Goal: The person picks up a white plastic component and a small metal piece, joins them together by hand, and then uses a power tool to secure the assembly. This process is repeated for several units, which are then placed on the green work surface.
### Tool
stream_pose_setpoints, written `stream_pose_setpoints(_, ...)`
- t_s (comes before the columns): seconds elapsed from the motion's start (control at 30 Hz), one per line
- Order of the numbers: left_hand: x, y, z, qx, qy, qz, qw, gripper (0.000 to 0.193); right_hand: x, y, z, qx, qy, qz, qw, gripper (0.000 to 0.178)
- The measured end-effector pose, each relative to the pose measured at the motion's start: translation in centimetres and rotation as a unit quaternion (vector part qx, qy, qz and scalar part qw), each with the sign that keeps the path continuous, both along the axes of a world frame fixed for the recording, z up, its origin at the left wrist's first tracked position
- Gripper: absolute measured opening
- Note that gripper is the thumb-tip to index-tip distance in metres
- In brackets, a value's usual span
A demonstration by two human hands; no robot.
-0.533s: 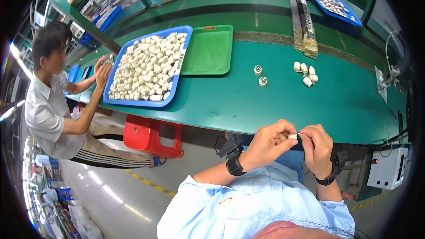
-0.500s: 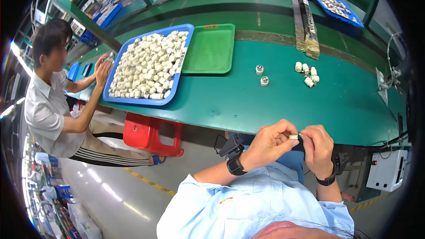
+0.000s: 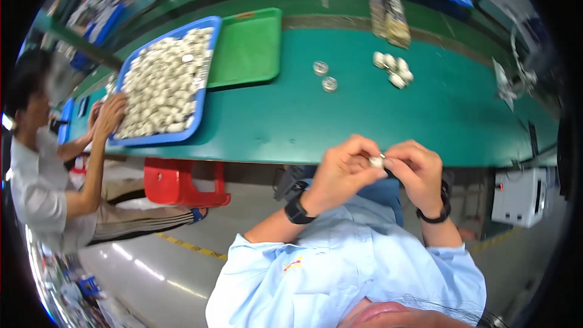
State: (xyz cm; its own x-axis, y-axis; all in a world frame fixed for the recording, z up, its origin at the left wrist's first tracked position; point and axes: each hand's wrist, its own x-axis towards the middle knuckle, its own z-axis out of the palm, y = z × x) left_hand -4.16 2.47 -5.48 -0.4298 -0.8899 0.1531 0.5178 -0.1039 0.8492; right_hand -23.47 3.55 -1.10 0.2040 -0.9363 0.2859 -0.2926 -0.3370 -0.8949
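My left hand point(image 3: 347, 167) pinches a small white cylindrical part point(image 3: 376, 162) between thumb and fingers, just off the table's front edge. My right hand point(image 3: 419, 169) is closed at the part's right end, its thumb and fingertips pressed together. A tiny metallic bit shows there, too small and blurred to name. Farther off on the green table point(image 3: 273, 127), two similar parts point(image 3: 325, 76) stand upright with round silvery tops. To their right, several white parts point(image 3: 395, 70) sit in a loose cluster.
A blue tray point(image 3: 214, 30) heaped with white parts stands at the left, beside an empty green tray point(image 3: 249, 48). A co-worker point(image 3: 42, 158) reaches to its left side. Long wrapped bars point(image 3: 388, 12) lie at the back. A red stool point(image 3: 182, 182) stands below the table.
The view has shifted, so the table and trays appear farther left and higher. Both hands stay together at the white part. The co-worker's hands have moved slightly along the blue tray's edge.
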Motion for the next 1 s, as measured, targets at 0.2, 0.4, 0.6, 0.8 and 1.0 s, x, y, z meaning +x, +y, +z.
stream_pose_setpoints(0.2, 0.8, -0.7, 0.4, 0.002, -0.009, 0.002, 1.0, 0.028, 0.8, 0.4, -1.3, -0.027, -0.045, -0.033, 0.998, 0.01)
stream_pose_setpoints(0.4, 0.6, -0.5, 0.8, 0.002, -0.013, 0.009, 1.0, 0.027, 0.4, 0.5, -1.1, -0.068, -0.026, -0.02, 0.997, 0.01)
stream_pose_setpoints(0.6, 0.5, -0.4, 0.9, -0.013, -0.029, -0.013, 0.999, 0.023, 0.0, 0.2, -0.8, -0.208, 0.098, -0.009, 0.973, 0.01)
stream_pose_setpoints(0.8, 0.6, -0.7, 1.1, 0.045, -0.004, -0.064, 0.997, 0.022, -0.7, -0.1, -0.5, -0.275, 0.179, 0.014, 0.945, 0.011)
stream_pose_setpoints(1.0, 0.7, -0.9, 1.5, 0.087, 0.024, -0.117, 0.989, 0.022, -0.8, 0.5, -1.1, -0.224, 0.062, 0.016, 0.973, 0.011)
